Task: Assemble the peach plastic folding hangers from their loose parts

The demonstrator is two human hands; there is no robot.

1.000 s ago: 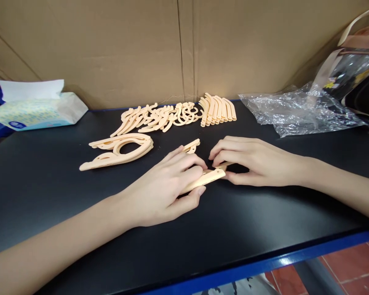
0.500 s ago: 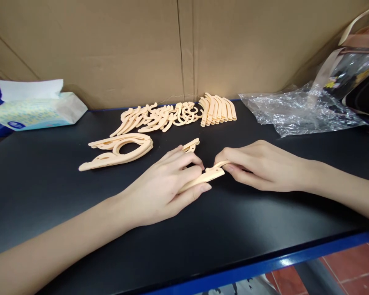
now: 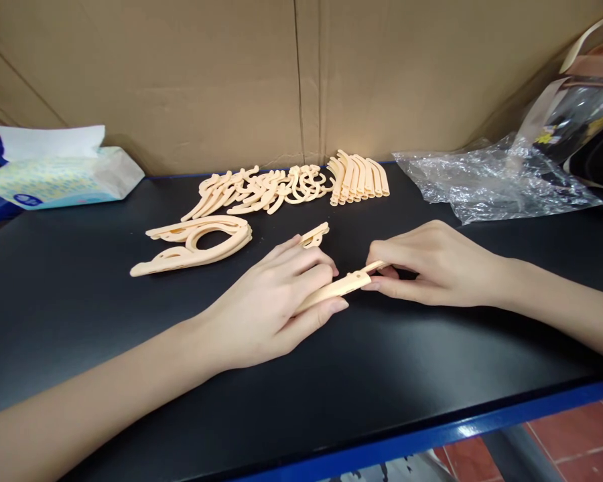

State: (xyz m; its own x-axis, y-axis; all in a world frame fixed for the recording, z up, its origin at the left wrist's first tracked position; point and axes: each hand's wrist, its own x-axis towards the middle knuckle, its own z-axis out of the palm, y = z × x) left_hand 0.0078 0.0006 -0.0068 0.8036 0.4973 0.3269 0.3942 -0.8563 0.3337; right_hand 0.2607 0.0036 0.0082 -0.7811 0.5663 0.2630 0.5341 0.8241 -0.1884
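My left hand (image 3: pixel 276 298) is closed around a cream plastic folding-hanger arm (image 3: pixel 339 286), thumb along its near side. Beyond those fingers another cream arm end (image 3: pixel 316 234) sticks out; my hand hides whether the two are joined. My right hand (image 3: pixel 435 264) pinches a thin cream piece (image 3: pixel 374 266) at the right end of the held arm, beside a small round hole. Its far end is covered by my fingers, so its full shape cannot be made out. Left of my hands, folded cream hangers (image 3: pixel 216 256) lie on the black table (image 3: pixel 291 415).
Along the back lie loose hooks and curved pieces (image 3: pixel 266 191), with a stack of hollow curved arms (image 3: pixel 359 179) beside them. A tissue pack (image 3: pixel 70 177) stands at the left, a clear plastic bag (image 3: pixel 487 184) at the right. Cardboard (image 3: pixel 181 80) rises behind.
My right hand has shifted slightly right and up, drawing a little away from my left hand. The thin piece has moved with it at the arm's end. My left hand keeps its hold.
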